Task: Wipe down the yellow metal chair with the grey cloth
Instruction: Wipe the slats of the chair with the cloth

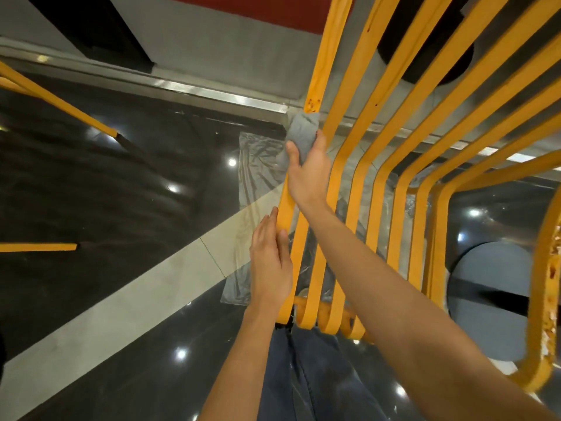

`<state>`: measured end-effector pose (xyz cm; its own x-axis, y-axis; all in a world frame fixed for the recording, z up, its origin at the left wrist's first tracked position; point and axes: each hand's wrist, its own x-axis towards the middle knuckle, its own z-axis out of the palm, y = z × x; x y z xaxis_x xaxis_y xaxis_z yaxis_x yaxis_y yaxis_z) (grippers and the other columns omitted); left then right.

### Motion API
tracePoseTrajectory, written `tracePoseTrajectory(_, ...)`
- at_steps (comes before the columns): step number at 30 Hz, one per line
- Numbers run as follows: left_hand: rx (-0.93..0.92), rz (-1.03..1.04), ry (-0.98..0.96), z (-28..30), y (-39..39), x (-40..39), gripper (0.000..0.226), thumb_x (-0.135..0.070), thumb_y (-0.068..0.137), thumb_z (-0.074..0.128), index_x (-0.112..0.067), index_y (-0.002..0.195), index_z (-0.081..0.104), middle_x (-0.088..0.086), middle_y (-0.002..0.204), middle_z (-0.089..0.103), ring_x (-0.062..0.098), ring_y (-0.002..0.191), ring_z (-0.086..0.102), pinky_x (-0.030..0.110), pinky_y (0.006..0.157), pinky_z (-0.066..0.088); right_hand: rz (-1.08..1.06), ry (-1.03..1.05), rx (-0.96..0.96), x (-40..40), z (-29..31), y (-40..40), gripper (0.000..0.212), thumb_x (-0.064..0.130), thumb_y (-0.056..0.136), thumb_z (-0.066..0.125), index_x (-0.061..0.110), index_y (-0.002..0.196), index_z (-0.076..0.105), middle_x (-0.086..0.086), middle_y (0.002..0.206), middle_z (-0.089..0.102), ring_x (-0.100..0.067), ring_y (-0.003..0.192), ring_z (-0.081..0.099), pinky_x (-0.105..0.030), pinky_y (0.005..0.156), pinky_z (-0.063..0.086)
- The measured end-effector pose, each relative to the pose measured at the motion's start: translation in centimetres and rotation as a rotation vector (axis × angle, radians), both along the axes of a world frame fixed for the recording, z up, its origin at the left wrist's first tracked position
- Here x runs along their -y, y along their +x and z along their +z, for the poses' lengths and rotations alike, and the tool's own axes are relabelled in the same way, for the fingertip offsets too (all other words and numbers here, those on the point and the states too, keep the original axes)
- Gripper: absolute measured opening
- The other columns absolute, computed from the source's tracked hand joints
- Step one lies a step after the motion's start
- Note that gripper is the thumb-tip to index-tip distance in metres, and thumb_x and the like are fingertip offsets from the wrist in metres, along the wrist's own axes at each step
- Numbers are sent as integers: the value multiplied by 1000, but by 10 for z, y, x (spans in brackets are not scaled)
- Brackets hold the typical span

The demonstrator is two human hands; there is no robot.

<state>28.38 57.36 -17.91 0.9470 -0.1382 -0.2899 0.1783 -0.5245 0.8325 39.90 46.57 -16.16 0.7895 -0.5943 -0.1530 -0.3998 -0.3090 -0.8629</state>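
Right hand (pixel 308 168) grips grey cloth (pixel 302 132) around the chair's (pixel 425 141) outermost slat (pixel 326 56), which runs away upward; left hand (pixel 270 265) rests flat lower down.

no text, label or number can be read anywhere (chair slats and floor included)

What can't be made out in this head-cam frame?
- Right hand fingers: hidden behind the grey cloth and the outermost slat of the yellow metal chair.
- Slat surface under the cloth: covered, so its cleanliness cannot be judged.
- Chair legs and slat tops: cut off by the frame's edges.
- Left hand palm: faces away, so its contact with the slat is unclear.
- Dark round thing behind the upper slats: mostly blocked.
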Motion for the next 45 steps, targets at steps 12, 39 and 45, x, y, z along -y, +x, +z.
tracePoseTrajectory(12, 166, 17, -159, 4, 91, 56, 45, -14, 104, 41, -10, 149, 37, 3, 151, 43, 12, 138, 38, 10, 111, 26, -81, 59, 279, 37, 15, 11, 58, 32, 97, 63, 7, 147, 45, -7, 137, 61, -19, 126, 59, -44, 101, 52)
tracePoseTrajectory(39, 191, 38, -119, -14, 86, 51, 48, -29, 102, 42, -24, 150, 39, -6, 148, 49, 10, 139, 41, 49, 110, 39, -78, 64, 269, 41, -5, 24, 22, 29, 89, 74, 10, 100, 75, -4, 75, 73, -10, 68, 62, -36, 57, 52)
tracePoseTrajectory(45, 204, 42, -152, -15, 86, 52, 46, -30, 103, 44, -27, 148, 40, -6, 145, 51, 13, 136, 45, 52, 109, 39, -197, 9, 359, 67, 29, 69, 12, 25, 92, 72, 15, 85, 70, 6, 65, 61, -2, 61, 51, -20, 54, 42)
